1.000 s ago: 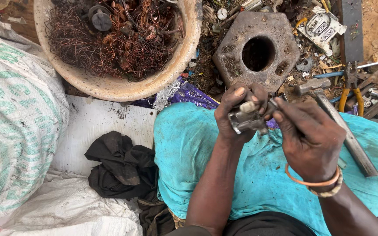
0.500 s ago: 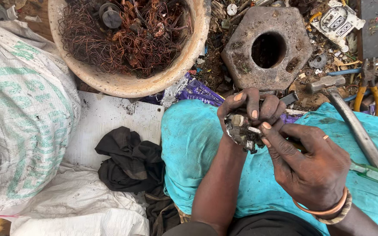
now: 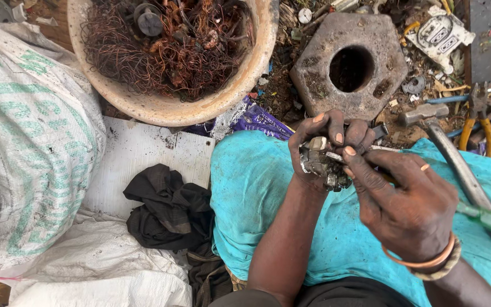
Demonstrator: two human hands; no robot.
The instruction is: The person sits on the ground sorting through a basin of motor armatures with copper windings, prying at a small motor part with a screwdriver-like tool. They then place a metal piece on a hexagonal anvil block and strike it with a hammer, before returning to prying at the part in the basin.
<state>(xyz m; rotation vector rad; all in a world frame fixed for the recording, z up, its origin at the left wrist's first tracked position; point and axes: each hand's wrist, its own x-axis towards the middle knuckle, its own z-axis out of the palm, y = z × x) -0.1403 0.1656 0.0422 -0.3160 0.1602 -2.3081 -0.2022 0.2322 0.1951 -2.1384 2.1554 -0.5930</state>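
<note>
The small grey metal part (image 3: 322,162) sits in my left hand (image 3: 325,145), fingers clenched around it, above the turquoise cloth (image 3: 257,193) over my lap. My right hand (image 3: 407,199) grips a green-handled screwdriver (image 3: 484,216), its tip at the part. Beyond lie a hexagonal block with a hole (image 3: 350,65), a hammer (image 3: 444,148), pliers (image 3: 475,122) and a basin of copper wire (image 3: 166,51).

A bowl (image 3: 143,105) of tangled copper wire (image 3: 160,51) sits beside a holed hexagonal block (image 3: 313,74). Pliers (image 3: 475,122) lie right; a black cloth (image 3: 166,210) lies below.
</note>
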